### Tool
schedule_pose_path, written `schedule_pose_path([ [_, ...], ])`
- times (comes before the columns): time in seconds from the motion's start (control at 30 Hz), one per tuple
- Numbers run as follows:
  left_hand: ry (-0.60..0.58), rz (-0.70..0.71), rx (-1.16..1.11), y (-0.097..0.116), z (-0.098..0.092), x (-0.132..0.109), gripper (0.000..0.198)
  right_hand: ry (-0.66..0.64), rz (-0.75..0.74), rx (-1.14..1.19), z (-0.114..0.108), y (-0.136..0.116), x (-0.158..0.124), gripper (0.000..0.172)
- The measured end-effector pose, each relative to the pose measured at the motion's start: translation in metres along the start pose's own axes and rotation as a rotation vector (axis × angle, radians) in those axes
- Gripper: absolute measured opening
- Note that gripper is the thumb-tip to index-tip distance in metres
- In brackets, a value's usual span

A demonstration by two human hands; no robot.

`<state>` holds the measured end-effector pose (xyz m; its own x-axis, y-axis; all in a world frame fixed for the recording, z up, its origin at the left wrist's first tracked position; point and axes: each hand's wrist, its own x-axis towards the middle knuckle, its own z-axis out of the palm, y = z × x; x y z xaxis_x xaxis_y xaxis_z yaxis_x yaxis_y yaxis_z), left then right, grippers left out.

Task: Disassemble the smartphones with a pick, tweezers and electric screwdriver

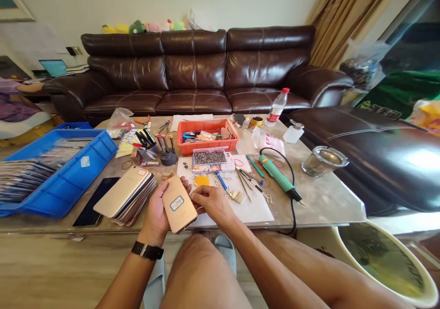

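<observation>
My left hand [158, 212] is wrapped round a gold smartphone [174, 190], its back turned up and tilted toward me. A blue-bordered sticker [177, 203] with handwriting is on that back. At the phone's right edge, the fingers of my right hand [210, 201] are pinched together; what is between them is hidden. Left of my hands leans a stack of similar gold phone backs [120, 192]. A blue-handled screwdriver [223, 183] and an orange disc [201, 181] lie on the white sheet [254, 210] beyond my right hand.
A blue bin [68, 180] of upright phone parts stands left, by a dark phone [91, 208]. Farther back are a clear box of screws [210, 157] and an orange tool basket [206, 148]. A green electric screwdriver [278, 176], tweezers [243, 183] and a glass ashtray [323, 162] are right.
</observation>
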<state>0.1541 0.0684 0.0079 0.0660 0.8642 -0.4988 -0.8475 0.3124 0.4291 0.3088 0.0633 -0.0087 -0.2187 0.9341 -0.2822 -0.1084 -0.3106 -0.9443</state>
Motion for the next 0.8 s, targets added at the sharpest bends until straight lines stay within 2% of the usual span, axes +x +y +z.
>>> schedule_pose_path([
  [0.2,0.028,0.009,0.01,-0.007,-0.008,0.006,0.029,0.06,0.032,0.025,-0.007,0.005,-0.005,0.015],
  [0.43,0.039,0.017,0.005,-0.011,-0.004,0.004,0.036,0.083,0.073,0.034,-0.01,0.008,-0.006,0.016],
  [0.7,0.068,0.05,-0.005,-0.019,-0.003,0.003,0.04,0.099,0.046,0.005,-0.006,0.005,-0.014,0.006],
  [0.8,0.059,0.033,0.008,-0.022,-0.001,0.002,0.042,0.067,0.085,0.078,-0.007,0.006,-0.019,0.013],
])
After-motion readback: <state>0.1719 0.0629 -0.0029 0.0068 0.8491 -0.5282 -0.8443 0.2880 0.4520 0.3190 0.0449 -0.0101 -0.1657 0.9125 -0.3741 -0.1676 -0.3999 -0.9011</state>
